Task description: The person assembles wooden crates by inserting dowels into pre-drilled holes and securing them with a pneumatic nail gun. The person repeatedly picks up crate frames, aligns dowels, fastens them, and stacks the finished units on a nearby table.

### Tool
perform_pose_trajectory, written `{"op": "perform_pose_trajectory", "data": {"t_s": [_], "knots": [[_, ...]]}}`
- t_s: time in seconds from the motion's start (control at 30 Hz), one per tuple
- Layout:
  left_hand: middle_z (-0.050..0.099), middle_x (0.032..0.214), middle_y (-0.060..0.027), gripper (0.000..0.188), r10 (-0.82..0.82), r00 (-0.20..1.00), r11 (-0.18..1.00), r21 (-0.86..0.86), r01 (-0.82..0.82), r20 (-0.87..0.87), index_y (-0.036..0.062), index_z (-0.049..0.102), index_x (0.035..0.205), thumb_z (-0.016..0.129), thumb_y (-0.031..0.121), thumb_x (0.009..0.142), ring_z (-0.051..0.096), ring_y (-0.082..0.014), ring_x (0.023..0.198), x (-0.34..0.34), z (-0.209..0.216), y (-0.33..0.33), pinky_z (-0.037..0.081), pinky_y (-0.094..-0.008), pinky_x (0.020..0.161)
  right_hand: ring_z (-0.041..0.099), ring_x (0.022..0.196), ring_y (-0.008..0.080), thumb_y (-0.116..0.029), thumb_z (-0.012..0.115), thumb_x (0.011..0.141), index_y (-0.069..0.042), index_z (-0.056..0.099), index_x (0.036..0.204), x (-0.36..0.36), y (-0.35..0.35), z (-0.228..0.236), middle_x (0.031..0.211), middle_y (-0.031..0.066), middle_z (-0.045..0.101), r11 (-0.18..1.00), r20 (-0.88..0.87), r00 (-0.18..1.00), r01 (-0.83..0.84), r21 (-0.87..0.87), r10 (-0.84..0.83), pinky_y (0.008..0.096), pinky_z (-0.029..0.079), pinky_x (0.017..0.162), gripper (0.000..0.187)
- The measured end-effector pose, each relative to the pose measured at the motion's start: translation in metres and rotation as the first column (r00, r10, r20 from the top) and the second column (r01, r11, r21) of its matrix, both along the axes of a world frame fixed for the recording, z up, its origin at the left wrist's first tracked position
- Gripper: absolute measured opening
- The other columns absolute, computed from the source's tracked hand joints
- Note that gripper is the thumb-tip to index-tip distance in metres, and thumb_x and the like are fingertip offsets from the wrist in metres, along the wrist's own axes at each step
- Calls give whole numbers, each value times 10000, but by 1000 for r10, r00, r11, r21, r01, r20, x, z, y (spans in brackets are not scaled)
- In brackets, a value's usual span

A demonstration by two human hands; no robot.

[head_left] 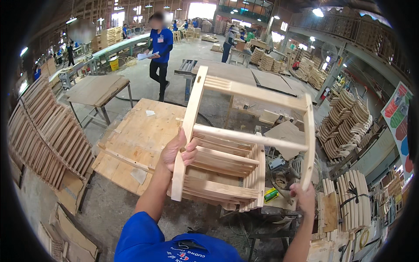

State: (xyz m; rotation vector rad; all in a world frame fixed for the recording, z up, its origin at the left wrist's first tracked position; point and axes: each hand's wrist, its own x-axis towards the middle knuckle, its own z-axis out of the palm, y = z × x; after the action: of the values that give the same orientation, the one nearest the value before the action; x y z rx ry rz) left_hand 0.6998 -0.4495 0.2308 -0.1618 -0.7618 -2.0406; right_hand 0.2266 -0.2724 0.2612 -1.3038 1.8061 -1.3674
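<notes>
A grey floor (pixel 194 59) runs through a large workshop hall to a bright opening (pixel 201 10) at the back. White windows (pixel 118 18) glow at the upper left, and a lit lamp (pixel 318 12) hangs at the upper right. A raised gallery (pixel 349 32) spans the right side above a metal post (pixel 336 72). At left stands a small table (pixel 98 89) with metal legs; beyond it is a long, pale-green bench (pixel 124 46). A board with coloured hexagons (pixel 399 126) leans near the right edge.
</notes>
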Motion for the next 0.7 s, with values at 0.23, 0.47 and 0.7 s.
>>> {"op": "perform_pose_trajectory", "data": {"t_s": [0.23, 0.47, 0.7], "knots": [[657, 869, -20, 345, 466, 473, 844, -216, -491, 748, 74, 646, 1151, 633, 416, 1116, 620, -99, 704, 39, -34, -27, 533, -264, 604, 620, 643, 85, -64, 720, 973, -20, 616, 1272, 53, -40, -90, 892, 39, 650, 999, 187, 982, -11, 41, 3, 254, 497, 511, 319], [759, 1199, -134, 443, 601, 73, 728, -508, -461, 796, -56, 639, 1367, 670, 56, 940, 708, -183, 1061, 44, -68, -38, 558, -341, 963, 757, 1019, 349, -171, 760, 897, 8, 679, 1204, 52, -77, -133, 1081, 213, 768, 995, -122, 992, 53, 90, -42, 446, 570, 928, 365], [768, 1139, -162, 519, 556, -71, 739, -532, -414, 828, -70, 653, 1351, 645, 56, 848, 716, -205, 982, 33, -66, -61, 564, -342, 900, 718, 1057, 420, -230, 755, 863, -7, 683, 1176, 50, -90, -137, 1101, 247, 736, 988, -257, 963, 108, 109, -77, 488, 555, 950, 391]]}}
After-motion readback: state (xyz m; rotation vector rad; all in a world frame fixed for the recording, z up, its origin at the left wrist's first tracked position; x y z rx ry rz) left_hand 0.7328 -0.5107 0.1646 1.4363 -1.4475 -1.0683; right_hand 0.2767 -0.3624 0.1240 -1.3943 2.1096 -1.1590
